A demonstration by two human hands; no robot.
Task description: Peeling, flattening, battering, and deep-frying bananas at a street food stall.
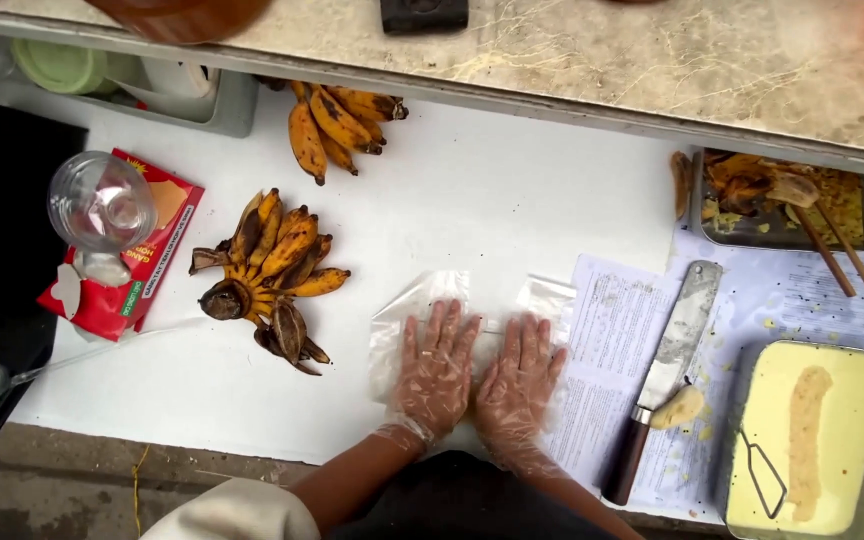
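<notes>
From the head view I see both hands in thin clear gloves, pressed flat side by side on a clear plastic sheet [422, 300] spread on the white table [512, 190]. My left hand [435, 375] lies palm down with fingers spread wide, holding nothing, and my right hand [517, 385] lies just beside it, equally flat and open, thumbs nearly touching. The sheet sits near the table's front edge, its right side overlapping printed paper [617, 330]. On that paper, just right of my right hand, a cleaver with a dark handle [667, 370] lies with a peeled banana piece [679, 407] against its blade. Further right stands a metal tray of pale batter [812, 440]. Left of the sheet lies a bunch of overripe bananas [272, 270]; a second bunch [337, 125] sits near the stone counter [602, 50].
</notes>
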